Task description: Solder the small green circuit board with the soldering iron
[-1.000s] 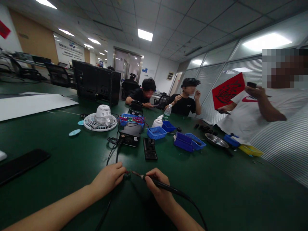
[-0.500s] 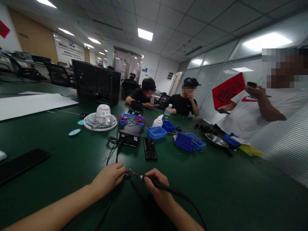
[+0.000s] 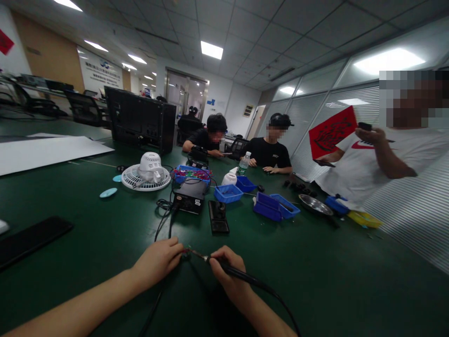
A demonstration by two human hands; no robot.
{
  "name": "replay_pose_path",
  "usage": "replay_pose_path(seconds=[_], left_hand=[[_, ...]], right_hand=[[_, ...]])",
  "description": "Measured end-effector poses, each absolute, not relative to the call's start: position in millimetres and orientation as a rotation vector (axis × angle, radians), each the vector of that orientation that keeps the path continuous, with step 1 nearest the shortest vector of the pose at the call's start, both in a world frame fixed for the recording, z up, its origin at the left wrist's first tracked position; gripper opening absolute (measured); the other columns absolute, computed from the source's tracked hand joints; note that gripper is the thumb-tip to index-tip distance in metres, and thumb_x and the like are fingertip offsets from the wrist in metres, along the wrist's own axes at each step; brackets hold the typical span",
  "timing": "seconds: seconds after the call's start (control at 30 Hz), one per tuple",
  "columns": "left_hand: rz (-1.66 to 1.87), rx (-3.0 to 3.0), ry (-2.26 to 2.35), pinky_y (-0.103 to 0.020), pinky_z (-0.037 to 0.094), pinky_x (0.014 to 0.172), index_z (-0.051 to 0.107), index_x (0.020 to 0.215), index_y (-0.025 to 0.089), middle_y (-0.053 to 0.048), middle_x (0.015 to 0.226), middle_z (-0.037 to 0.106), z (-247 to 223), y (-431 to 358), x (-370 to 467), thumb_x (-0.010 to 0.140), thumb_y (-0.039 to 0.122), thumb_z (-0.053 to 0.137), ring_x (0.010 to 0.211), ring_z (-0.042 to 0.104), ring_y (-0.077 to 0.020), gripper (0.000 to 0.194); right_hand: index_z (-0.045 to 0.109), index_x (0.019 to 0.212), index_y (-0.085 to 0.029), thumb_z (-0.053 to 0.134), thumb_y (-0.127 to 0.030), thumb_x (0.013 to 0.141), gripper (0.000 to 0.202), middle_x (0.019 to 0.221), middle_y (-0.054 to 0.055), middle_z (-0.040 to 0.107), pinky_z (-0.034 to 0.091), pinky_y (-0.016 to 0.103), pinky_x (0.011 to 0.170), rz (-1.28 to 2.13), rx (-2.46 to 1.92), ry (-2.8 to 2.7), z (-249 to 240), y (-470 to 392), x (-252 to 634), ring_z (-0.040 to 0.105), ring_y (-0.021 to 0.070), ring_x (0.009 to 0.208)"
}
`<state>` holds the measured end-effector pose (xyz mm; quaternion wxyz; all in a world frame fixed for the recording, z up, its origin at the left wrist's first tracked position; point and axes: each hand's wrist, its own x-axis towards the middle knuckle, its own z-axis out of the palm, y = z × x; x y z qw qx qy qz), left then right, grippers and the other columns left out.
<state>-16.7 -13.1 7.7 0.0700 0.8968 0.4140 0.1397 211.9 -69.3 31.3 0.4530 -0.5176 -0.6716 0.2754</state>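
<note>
My right hand (image 3: 229, 274) is closed around the black handle of a soldering iron (image 3: 242, 275), whose metal tip points left. The tip meets a small part with red and green wires (image 3: 187, 251), pinched in the fingers of my left hand (image 3: 162, 256). A small dark piece shows just under the wires; I cannot make out its shape. The iron's cable runs down toward the bottom edge. Beyond my hands stands a black soldering station box (image 3: 190, 196), with a black holder (image 3: 218, 216) to its right.
Behind the box sits a blue tray of coloured wires (image 3: 192, 174). A white fan part (image 3: 146, 177) lies left of it. Further right are blue trays (image 3: 228, 193) and a metal pan (image 3: 315, 205). A black phone-like slab (image 3: 35, 241) lies at left. Several people are around the table.
My hands, the iron and the wired part stay almost still. Across the table, a person in a black cap has lowered a hand from the face to the tabletop.
</note>
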Motion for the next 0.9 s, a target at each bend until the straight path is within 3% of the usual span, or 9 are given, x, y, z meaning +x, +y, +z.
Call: replay_pose_path(seconds=[0.9], left_hand=[[0.367, 2.696, 1.270, -0.026, 0.046, 0.070, 0.060, 0.091, 0.020, -0.004, 0.087, 0.060, 9.3, -13.9, -16.0, 0.093, 0.024, 0.040, 0.078, 0.060, -0.0170, 0.021]], right_hand=[[0.065, 0.074, -0.019, 0.062, -0.023, 0.079, 0.008, 0.061, -0.002, 0.059, 0.041, 0.021, 0.053, 0.682, -1.260, -1.691, 25.9, -70.0, 211.9, 0.052, 0.0125, 0.056]])
